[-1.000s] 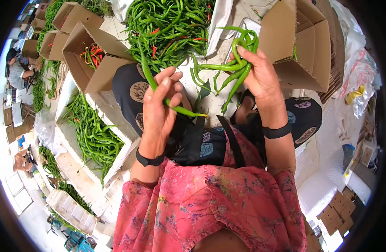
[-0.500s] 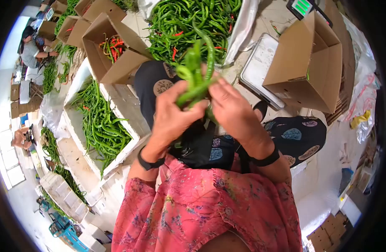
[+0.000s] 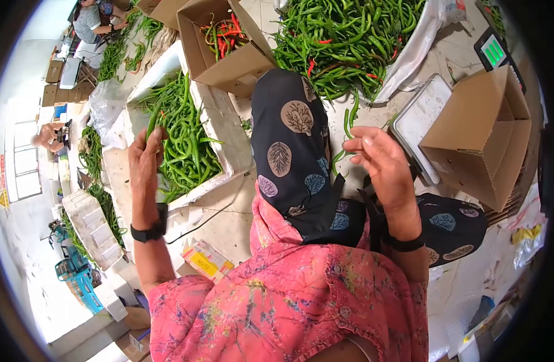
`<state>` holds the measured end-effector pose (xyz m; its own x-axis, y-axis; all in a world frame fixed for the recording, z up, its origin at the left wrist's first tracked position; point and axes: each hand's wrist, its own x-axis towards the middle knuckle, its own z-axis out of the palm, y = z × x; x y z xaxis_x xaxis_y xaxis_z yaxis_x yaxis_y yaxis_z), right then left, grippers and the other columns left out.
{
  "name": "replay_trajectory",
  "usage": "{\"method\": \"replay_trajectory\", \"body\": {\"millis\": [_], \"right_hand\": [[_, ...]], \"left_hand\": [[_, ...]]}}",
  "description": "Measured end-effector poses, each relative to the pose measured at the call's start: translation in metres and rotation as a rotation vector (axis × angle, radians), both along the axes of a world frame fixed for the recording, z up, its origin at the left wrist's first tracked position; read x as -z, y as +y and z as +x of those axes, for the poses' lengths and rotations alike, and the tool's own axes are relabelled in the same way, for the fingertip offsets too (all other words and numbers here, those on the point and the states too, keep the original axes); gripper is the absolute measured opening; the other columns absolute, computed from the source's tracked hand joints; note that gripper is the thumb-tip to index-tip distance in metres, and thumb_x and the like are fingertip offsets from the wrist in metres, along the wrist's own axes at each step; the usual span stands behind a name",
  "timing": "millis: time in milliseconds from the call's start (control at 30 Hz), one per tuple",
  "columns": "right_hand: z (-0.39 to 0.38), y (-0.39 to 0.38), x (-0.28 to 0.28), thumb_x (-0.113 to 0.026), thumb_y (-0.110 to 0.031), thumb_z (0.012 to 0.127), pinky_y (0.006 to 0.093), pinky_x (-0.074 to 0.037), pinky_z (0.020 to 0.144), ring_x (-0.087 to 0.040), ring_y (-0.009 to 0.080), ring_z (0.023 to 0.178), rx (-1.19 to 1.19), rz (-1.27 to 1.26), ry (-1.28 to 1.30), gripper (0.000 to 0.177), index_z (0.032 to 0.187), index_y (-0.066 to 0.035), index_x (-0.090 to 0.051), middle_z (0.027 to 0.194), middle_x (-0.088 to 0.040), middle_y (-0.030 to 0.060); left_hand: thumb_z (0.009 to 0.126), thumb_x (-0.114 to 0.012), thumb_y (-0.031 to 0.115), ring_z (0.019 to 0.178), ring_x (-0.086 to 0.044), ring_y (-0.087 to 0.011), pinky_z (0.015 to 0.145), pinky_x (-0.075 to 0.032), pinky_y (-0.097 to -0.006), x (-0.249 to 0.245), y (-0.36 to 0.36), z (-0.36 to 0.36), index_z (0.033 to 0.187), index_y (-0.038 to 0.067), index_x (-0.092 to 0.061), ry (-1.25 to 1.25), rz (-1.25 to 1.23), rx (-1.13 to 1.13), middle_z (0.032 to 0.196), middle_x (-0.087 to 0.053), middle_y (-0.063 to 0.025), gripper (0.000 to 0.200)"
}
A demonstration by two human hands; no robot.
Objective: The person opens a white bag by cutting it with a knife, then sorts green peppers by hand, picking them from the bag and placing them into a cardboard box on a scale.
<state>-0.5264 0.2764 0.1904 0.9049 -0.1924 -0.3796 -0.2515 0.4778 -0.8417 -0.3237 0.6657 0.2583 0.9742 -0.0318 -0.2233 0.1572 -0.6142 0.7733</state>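
Nearest, at about nine o'clock, I see the left hand (image 3: 145,158) closed round a long, thin, glossy green pepper (image 3: 154,119), held over the rim of the white foam box (image 3: 220,130) full of like peppers. At three o'clock the right hand (image 3: 380,161) hangs open, fingers loosely curled, holding nothing. Beyond, at twelve, a cardboard box (image 3: 235,69) holds red and green ones; at one lies a big green heap (image 3: 349,36).

Pale tiled floor (image 3: 229,223). Bright daylight enters through windows (image 3: 24,169) at the left edge. A blue object (image 3: 72,271), possibly a cart, stands below them.
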Motion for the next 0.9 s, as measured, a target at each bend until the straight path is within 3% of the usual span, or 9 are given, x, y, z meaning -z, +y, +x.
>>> {"method": "replay_trajectory", "body": {"millis": [67, 200, 267, 333, 500, 533, 667, 700, 900], "right_hand": [[0.006, 0.009, -0.011, -0.05, -0.021, 0.098, 0.027, -0.046, 0.087, -0.06, 0.0148, 0.1, -0.051, -0.035, -0.018, 0.033, 0.121, 0.003, -0.055, 0.109, -0.065, 0.0127], [0.017, 0.037, -0.026, -0.064, -0.011, 0.089, 0.0284, -0.047, 0.091, -0.061, 0.0153, 0.098, -0.142, 0.038, -0.124, 0.033, 0.118, 0.002, -0.055, 0.104, -0.065, 0.0104], [0.014, 0.04, -0.011, -0.063, -0.012, 0.089, 0.0263, -0.049, 0.072, -0.059, 0.0109, 0.077, -0.1, -0.263, -0.26, 0.028, 0.114, 0.0, -0.054, 0.089, -0.062, 0.0043], [0.008, 0.023, -0.023, -0.06, -0.01, 0.091, 0.0253, -0.046, 0.065, -0.054, 0.0089, 0.071, 0.038, -0.161, -0.062, 0.023, 0.112, -0.001, -0.055, 0.083, -0.06, 0.0025], [-0.031, -0.017, -0.004, -0.051, -0.025, 0.095, 0.0248, -0.045, 0.063, -0.054, 0.0094, 0.068, 0.16, -0.376, 0.009, 0.03, 0.112, 0.0, -0.055, 0.08, -0.06, 0.0048], [-0.034, -0.023, 0.011, -0.052, -0.024, 0.095, 0.0239, -0.044, 0.062, -0.052, 0.0086, 0.067, 0.269, -0.213, 0.106, 0.03, 0.112, 0.0, -0.055, 0.079, -0.058, 0.0036], [-0.037, -0.032, 0.043, -0.057, -0.02, 0.095, 0.0231, -0.042, 0.059, -0.05, 0.0089, 0.065, 0.325, -0.121, 0.128, 0.025, 0.111, -0.001, -0.055, 0.078, -0.056, 0.0031], [-0.034, -0.029, 0.048, -0.057, -0.02, 0.095, 0.0231, -0.042, 0.059, -0.05, 0.0089, 0.065, 0.305, -0.126, 0.123, 0.025, 0.111, -0.001, -0.055, 0.078, -0.056, 0.0031], [-0.011, 0.006, 0.07, -0.06, -0.018, 0.095, 0.0195, -0.044, 0.056, -0.052, 0.0081, 0.061, 0.204, -0.086, 0.267, 0.02, 0.108, -0.003, -0.056, 0.077, -0.058, 0.0028]], "left_hand": [[0.094, -0.059, 0.031, 0.08, -0.058, -0.0134, 0.061, -0.044, -0.0291, -0.02, -0.08, -0.034, 0.112, 0.0, -0.063, 0.013, -0.386, -0.007, 0.107, -0.066, -0.0086, 0.037], [0.097, -0.054, 0.029, 0.091, -0.059, -0.013, 0.071, -0.047, -0.0237, 0.015, -0.199, -0.081, 0.115, -0.002, -0.059, 0.296, -0.842, 0.418, 0.112, -0.063, -0.0121, 0.037], [0.098, -0.054, 0.027, 0.082, -0.057, -0.0095, 0.073, -0.046, -0.0225, 0.019, -0.242, -0.097, 0.12, -0.004, -0.058, 0.656, -1.0, 0.414, 0.091, -0.062, -0.0042, 0.038], [0.099, -0.053, 0.033, 0.078, -0.056, -0.0093, 0.071, -0.046, -0.0219, 0.042, -0.264, -0.104, 0.123, -0.004, -0.056, 0.715, -1.012, 0.492, 0.088, -0.061, -0.0041, 0.045], [0.084, -0.065, 0.005, 0.11, -0.058, -0.0222, 0.087, -0.05, -0.0328, 0.034, -0.188, -0.064, 0.13, 0.004, -0.053, -0.329, -0.357, 0.447, 0.121, -0.057, -0.0121, 0.047], [0.079, -0.068, 0.0, 0.112, -0.056, -0.0231, 0.087, -0.05, -0.0331, 0.04, -0.154, -0.045, 0.132, 0.006, -0.052, -0.521, -0.162, 0.377, 0.125, -0.055, -0.0142, 0.056], [0.067, -0.079, 0.013, 0.127, -0.039, -0.0386, 0.104, -0.035, -0.0457, 0.12, -0.011, -0.017, 0.147, 0.004, -0.026, -0.547, 0.589, 0.102, 0.142, -0.036, -0.0242, 0.096], [0.064, -0.083, 0.018, 0.129, -0.033, -0.0442, 0.109, -0.024, -0.0499, 0.151, 0.026, -0.018, 0.149, 0.002, -0.018, -0.486, 0.638, 0.053, 0.141, -0.033, -0.0291, 0.108], [0.058, -0.09, 0.029, 0.133, -0.021, -0.0558, 0.11, -0.024, -0.0574, 0.249, 0.058, 0.003, 0.15, 0.007, -0.017, -0.356, 0.848, -0.323, 0.144, -0.027, -0.0336, 0.12]]}}
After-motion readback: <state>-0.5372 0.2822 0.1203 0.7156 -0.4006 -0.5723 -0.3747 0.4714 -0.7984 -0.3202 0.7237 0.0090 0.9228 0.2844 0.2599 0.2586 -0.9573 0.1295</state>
